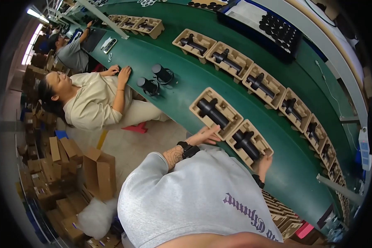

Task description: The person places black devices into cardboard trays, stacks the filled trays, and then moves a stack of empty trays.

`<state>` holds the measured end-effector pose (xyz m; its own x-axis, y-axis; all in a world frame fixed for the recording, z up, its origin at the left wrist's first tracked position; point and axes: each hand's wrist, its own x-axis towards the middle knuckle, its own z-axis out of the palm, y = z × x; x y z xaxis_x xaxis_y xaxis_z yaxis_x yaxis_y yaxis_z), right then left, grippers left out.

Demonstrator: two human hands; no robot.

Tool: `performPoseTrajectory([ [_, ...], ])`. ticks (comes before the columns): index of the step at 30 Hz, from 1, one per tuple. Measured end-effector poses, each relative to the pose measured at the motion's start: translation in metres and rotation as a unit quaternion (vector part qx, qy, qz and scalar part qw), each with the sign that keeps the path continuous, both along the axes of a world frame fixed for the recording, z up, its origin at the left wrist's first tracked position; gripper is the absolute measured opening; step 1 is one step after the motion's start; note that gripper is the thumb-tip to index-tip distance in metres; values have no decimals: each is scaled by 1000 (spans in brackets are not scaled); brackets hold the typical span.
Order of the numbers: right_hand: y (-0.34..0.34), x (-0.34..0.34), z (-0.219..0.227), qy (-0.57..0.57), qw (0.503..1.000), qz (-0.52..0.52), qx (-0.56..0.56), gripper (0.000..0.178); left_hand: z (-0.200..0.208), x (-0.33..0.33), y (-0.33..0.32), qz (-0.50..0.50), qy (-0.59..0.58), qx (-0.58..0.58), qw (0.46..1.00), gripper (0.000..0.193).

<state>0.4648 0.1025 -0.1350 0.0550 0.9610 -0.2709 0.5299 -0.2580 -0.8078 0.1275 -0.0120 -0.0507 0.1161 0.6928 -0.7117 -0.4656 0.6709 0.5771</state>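
Two tan moulded-pulp trays [199, 108] lie end to end at the near edge of the green bench in front of me. A black tubular part [213, 112] with short side stubs sits in the left tray, and a similar black part [246, 144] lies in the right tray [268, 149]. My left hand [207, 135] grips the near edge of the left tray, close to where the two trays meet. At the outer end of the right tray, my right hand [263, 164] is closed round the corner; some of its fingers are hidden.
A curving row of similar filled trays [256, 82] runs along the far side. Two black cup-shaped parts [163, 74] stand left, near a seated co-worker [97, 97]. A blue bin [260, 29] holds black round pieces. Cardboard boxes [99, 173] crowd the floor at left.
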Motion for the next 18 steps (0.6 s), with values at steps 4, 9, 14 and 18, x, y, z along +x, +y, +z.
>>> performPoseTrajectory([
  [4,19,-43,7,105,994,18,7,29,12,-44,23,-119,347,-97,925,62],
  [9,21,-73,11,114,988,102,-25,36,17,-15,55,-42,704,242,667,31],
  [14,18,-102,18,134,985,103,-36,38,-36,-26,85,-101,747,221,619,29],
  [18,15,-93,15,121,990,71,-12,38,-33,-41,87,-248,698,188,645,48],
])
